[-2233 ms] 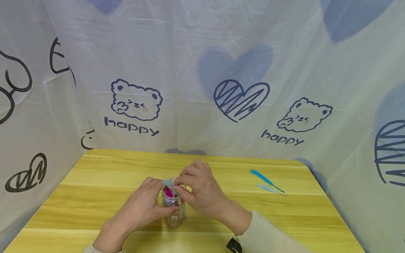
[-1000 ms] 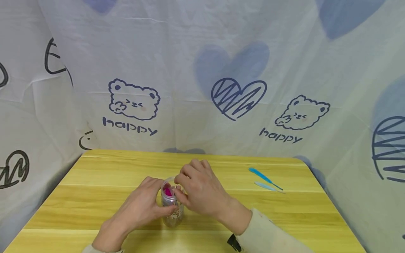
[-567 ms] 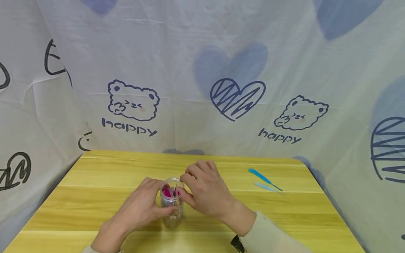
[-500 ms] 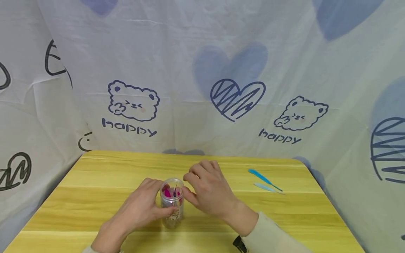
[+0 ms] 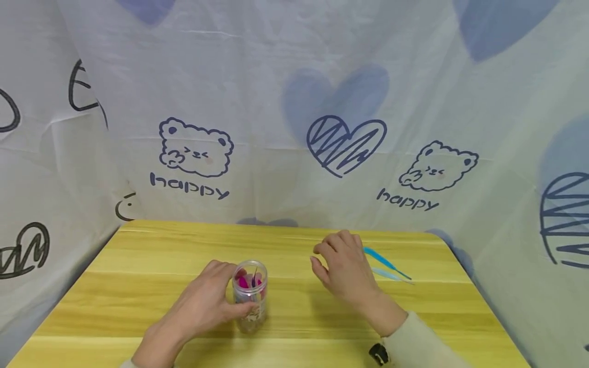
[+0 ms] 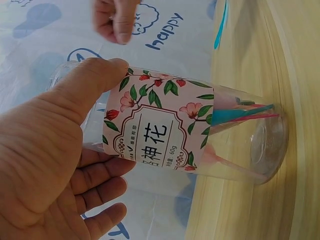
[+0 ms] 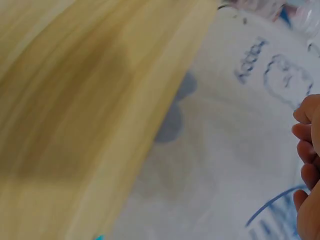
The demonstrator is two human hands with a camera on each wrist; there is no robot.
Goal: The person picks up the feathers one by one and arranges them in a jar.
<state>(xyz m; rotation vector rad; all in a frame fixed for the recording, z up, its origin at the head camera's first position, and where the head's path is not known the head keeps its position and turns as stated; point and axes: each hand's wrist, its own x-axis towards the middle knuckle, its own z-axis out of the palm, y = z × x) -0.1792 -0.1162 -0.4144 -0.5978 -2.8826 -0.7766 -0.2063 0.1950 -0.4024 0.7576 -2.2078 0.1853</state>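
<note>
My left hand holds a clear plastic jar around its upper side; the jar stands upright on the table. In the left wrist view its pink floral label faces the camera, and the thumb lies across the jar. Pink, dark and teal feathers stand inside, their thin quills pointing down to the base. No lid covers the mouth. My right hand is in the air to the right of the jar, fingers loosely bent and holding nothing, close to a bright blue feather and a pale blue feather.
The yellow wood-grain table carries the jar and both loose feathers. Behind it hangs a white cloth printed with hearts and bears, and more cloth closes off the sides. A black band shows near the right sleeve.
My right hand, earlier pinching a pale blue feather at the jar's mouth, has let go and moved right towards the two loose feathers. The left hand stays on the jar.
</note>
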